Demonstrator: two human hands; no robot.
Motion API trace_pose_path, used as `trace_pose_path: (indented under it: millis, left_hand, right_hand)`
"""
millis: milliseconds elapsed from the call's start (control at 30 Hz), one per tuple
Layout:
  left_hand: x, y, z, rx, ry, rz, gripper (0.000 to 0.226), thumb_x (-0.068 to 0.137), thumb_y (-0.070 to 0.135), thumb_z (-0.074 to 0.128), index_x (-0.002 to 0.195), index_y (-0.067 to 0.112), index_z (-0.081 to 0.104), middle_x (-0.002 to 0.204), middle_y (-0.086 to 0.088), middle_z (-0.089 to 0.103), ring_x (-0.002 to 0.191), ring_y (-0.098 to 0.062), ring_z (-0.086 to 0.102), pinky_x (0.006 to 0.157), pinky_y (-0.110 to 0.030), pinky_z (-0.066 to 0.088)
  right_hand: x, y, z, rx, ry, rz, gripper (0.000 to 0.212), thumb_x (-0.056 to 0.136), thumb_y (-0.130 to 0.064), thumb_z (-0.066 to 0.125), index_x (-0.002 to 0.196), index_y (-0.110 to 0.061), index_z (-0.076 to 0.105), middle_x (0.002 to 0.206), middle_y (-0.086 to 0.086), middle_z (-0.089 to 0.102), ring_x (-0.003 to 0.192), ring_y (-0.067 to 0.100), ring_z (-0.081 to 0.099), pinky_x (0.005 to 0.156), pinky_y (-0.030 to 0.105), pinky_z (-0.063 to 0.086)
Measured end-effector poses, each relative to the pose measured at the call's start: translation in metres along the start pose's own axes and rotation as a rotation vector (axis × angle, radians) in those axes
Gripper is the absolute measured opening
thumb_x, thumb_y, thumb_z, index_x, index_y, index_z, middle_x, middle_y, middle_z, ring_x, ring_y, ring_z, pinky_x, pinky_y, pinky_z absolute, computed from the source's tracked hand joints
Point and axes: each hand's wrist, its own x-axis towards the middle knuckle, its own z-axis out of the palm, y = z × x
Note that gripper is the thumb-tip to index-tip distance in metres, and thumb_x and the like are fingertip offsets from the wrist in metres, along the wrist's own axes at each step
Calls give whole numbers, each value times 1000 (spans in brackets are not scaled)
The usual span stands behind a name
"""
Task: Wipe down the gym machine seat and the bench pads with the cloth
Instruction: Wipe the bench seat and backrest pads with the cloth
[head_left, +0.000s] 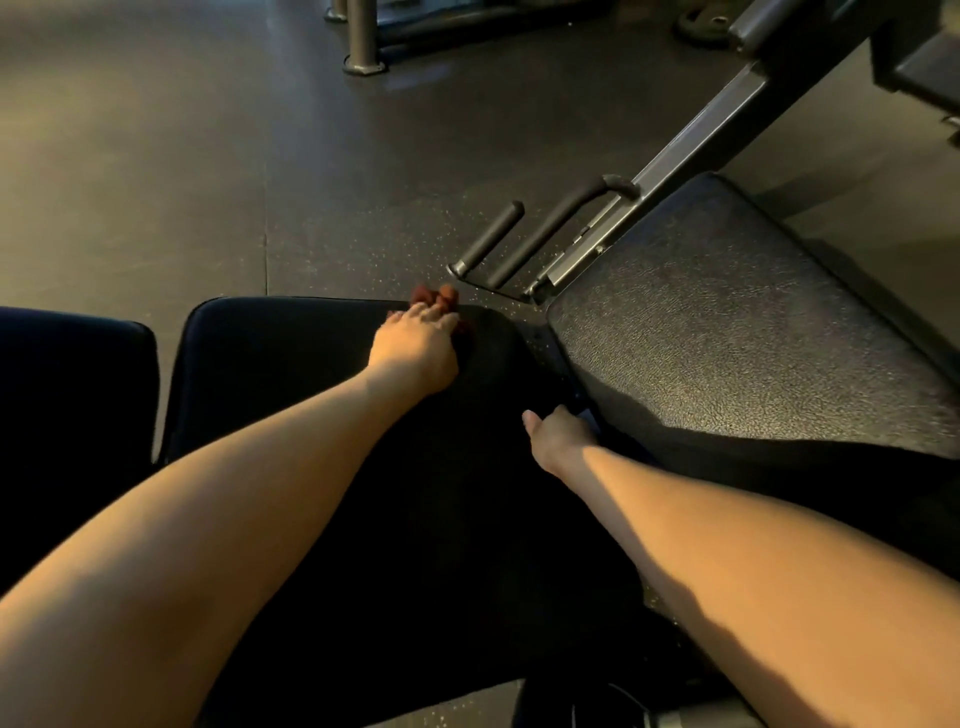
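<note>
Dim gym, view looking down over both bare forearms. L hand (415, 345) lay palm-down at far edge of the black seat pad (291, 374), grip clenched on a reddish cloth (435, 297); cloth bunched under fingers, poking out past fingertips right at pad's far rim. R hand (558, 434) sat at pad's right side, fingers curled down into gap betw. seat pad and the textured bench pad (727, 332); thumb up, whether grip held anything: can't tell, fingers hidden. Bench pad angled away to upper right, lighter and grainy. Second dark pad (67, 395) at left, apart from seat pad w/ floor strip between. Two black-grip handles (488, 236) on metal frame (691, 135) beyond cloth. Speckled rubber floor (156, 171) all round; machine post (361, 36) and weight plate (704, 23) far back.
</note>
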Motion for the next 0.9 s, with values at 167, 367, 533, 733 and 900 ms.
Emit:
trace_pose_path:
  millis: [167, 367, 533, 733, 900]
  left_hand:
    - [-58, 30, 14, -42, -83, 139, 53, 98, 36, 54, 149, 37, 40, 158, 2, 38, 149, -21, 30, 120, -47, 22]
    - [-149, 69, 2, -43, -203, 261, 44, 100, 40, 48, 144, 35, 48, 157, 4, 39, 147, -19, 32, 118, -47, 27]
    - [-206, 90, 8, -22, -229, 313, 44, 101, 41, 45, 144, 33, 47, 157, 1, 38, 148, -19, 29, 120, -41, 23]
    - [-164, 62, -1, -35, -53, 77, 47, 100, 34, 51, 146, 31, 45, 159, 0, 34, 147, -20, 33, 120, -43, 25]
    - [-135, -14, -47, 37, -36, -160, 54, 102, 33, 50, 153, 32, 36, 162, -2, 31, 149, -25, 29, 121, -48, 25]
  right_hand:
    - [-22, 6, 6, -45, 99, -114, 50, 100, -47, 38, 124, -6, 56, 127, 22, 59, 124, 39, 53, 105, 48, 42]
    - [-43, 17, -11, 25, 35, -169, 45, 103, -30, 45, 142, -9, 48, 143, 20, 49, 134, 34, 46, 111, 41, 36]
    - [-60, 37, -23, 130, -50, -227, 46, 103, -26, 50, 148, -16, 45, 147, 13, 50, 133, 30, 49, 109, 34, 38]
    - [-70, 33, -23, 108, -11, -255, 43, 104, -28, 45, 145, -15, 48, 144, 15, 51, 130, 33, 51, 108, 37, 40]
    - [-83, 1, -23, 175, -31, -344, 43, 104, -31, 45, 147, -22, 46, 149, 7, 47, 136, 27, 45, 112, 39, 36]
